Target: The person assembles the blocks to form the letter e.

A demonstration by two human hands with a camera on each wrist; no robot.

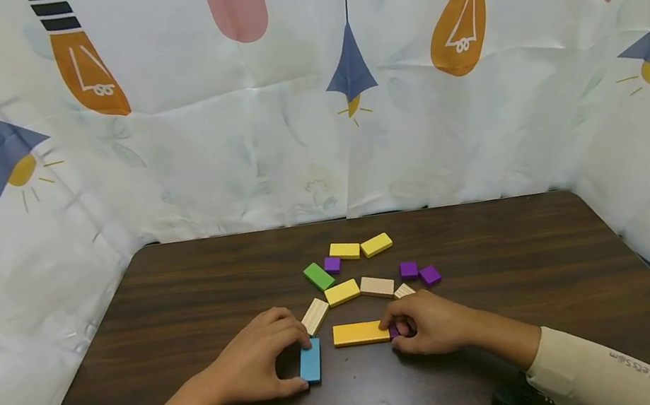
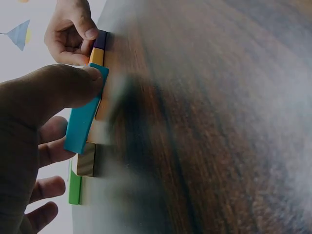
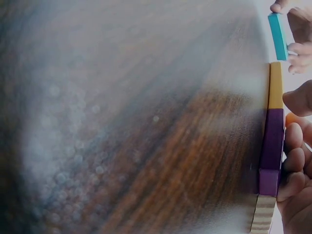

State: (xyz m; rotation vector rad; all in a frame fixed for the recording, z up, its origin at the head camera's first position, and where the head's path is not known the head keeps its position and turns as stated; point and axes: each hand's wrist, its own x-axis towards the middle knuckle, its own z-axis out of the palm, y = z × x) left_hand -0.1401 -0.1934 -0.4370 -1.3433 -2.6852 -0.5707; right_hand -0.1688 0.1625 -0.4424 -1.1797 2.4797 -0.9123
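Note:
My left hand (image 1: 267, 355) holds a blue block (image 1: 310, 362) between thumb and fingertips at the left of the group. In the left wrist view the thumb presses the upper end of this blue block (image 2: 85, 114). A long orange-yellow block (image 1: 360, 333) lies flat to its right, apart from it. At that block's right end my right hand (image 1: 432, 323) pinches a purple block (image 1: 393, 331), partly hidden by its fingers. The right wrist view shows the purple block (image 3: 273, 141) end to end with the orange-yellow block (image 3: 275, 85).
Behind the hands, a pale wood block (image 1: 315, 316), yellow block (image 1: 342, 292), beige block (image 1: 377, 286) and another pale block (image 1: 403, 290) form an arc. Farther back are a green block (image 1: 319, 276), purple cubes (image 1: 409, 269) and two yellow blocks (image 1: 344, 251). Patterned cloth (image 1: 253, 157) surrounds the table (image 1: 196, 281).

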